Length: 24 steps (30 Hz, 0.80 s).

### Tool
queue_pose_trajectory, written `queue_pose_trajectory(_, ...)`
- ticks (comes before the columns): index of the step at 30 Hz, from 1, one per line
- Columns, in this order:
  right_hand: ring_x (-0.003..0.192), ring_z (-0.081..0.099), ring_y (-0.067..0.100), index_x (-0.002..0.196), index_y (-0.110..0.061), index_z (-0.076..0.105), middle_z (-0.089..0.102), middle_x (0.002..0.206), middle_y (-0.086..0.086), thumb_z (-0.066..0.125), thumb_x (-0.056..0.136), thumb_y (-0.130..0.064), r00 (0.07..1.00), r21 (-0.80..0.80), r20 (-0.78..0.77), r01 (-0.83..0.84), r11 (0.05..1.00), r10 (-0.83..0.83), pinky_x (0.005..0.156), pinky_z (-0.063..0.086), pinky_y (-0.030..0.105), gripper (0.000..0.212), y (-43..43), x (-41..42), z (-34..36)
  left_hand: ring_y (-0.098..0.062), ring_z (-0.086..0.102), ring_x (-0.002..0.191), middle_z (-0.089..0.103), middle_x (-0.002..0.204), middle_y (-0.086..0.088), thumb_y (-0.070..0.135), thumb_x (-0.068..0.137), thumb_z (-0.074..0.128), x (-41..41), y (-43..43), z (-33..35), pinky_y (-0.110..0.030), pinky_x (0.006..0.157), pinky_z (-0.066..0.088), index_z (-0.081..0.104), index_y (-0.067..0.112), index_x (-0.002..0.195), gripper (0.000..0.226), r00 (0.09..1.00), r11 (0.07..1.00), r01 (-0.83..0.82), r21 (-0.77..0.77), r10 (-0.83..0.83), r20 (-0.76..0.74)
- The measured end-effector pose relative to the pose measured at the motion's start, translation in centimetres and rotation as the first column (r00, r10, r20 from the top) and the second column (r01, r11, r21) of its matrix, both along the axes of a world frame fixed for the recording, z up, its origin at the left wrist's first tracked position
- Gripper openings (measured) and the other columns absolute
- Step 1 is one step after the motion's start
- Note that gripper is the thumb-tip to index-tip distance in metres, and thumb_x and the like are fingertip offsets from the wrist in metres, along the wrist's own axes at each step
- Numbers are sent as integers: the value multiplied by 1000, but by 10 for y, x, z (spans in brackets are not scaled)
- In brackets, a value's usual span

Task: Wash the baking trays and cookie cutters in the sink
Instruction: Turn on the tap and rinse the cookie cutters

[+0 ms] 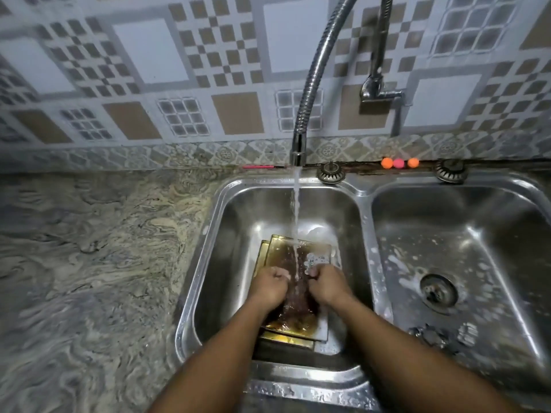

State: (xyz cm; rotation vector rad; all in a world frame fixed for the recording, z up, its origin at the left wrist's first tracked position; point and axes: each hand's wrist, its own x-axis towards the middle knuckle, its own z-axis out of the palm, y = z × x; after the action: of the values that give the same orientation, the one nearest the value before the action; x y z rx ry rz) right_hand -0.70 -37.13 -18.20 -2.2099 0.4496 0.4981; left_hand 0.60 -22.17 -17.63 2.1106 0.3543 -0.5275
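Two gold baking trays [275,248] lie stacked on the floor of the left sink basin [226,234]. Water from the faucet [298,150] runs onto the top tray between my hands. My right hand [326,283] is curled over the tray and pinches a small soapy metal cookie cutter [317,259] at its fingertips. My left hand [272,283] hovers over the tray's left side with its fingers curled under; whether it holds anything is hidden. More cookie cutters [438,335] lie wet in the right basin.
The right basin [507,222] has foam and an open drain [438,289]. A marbled stone counter [89,248] stretches to the left. Small orange and pink balls [399,163] sit on the ledge behind the sink, below a tiled wall.
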Motion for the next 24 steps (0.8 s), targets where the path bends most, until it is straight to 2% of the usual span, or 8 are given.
queue_pose_trajectory(3,98,59,19,117,-18,64,58,123,3,64,88,-10,996,-139,-5,-91,986,91,88,50,30,30,19,3,-31,-11,63,75,73,94,1,15,96,57,5,15,-15,-15,60,44,74,19,106,20,997,997,-29,-66,24,-77)
queue_pose_trajectory(4,107,56,21,124,-20,60,50,134,2,65,87,-15,991,-191,-6,-132,973,134,94,48,34,38,24,6,-37,-13,63,71,73,91,-2,17,96,58,7,18,-22,-19,61,46,73,21,104,17,993,995,-39,-96,28,-113)
queue_pose_trajectory(6,115,53,25,125,-23,56,46,139,1,64,86,-23,987,-244,2,-155,957,160,99,48,44,41,25,11,-44,-17,61,66,71,80,-1,22,94,61,7,17,-26,-26,63,47,72,25,93,12,986,987,-51,-151,25,-166)
queue_pose_trajectory(8,104,59,23,113,-25,57,59,123,3,61,86,-22,993,-233,-8,-115,966,117,90,53,45,28,28,18,-56,-19,59,64,66,70,1,27,87,61,8,20,-33,-31,65,48,72,24,81,13,979,983,-43,-176,6,-206)
queue_pose_trajectory(11,87,62,21,98,-30,52,66,100,0,54,87,-24,994,-239,41,-91,967,103,77,56,41,12,33,16,-58,-21,63,71,69,77,-2,36,82,62,10,25,-40,-43,72,58,72,21,89,19,974,981,-35,-193,-10,-225)
queue_pose_trajectory(15,87,63,21,98,-32,53,66,96,-4,56,89,-23,988,-265,116,-67,962,100,74,53,36,12,38,-6,-51,-21,60,70,65,82,-5,34,102,56,12,23,-30,-31,65,53,65,17,95,21,946,951,-135,-280,39,-323)
queue_pose_trajectory(19,80,61,13,97,-33,54,64,88,-9,58,87,-25,957,-151,252,-107,983,143,70,53,34,14,39,-19,-37,-28,73,90,74,103,-11,44,104,52,14,20,-17,-40,80,63,68,14,104,34,891,902,-218,-373,28,-453)
queue_pose_trajectory(24,80,58,12,94,-38,52,60,86,-9,65,86,-31,894,-112,428,-92,989,132,70,52,33,17,36,-21,-9,-22,72,78,76,91,-9,25,100,64,22,16,0,-36,72,64,74,6,109,24,878,791,-298,-534,8,-478)
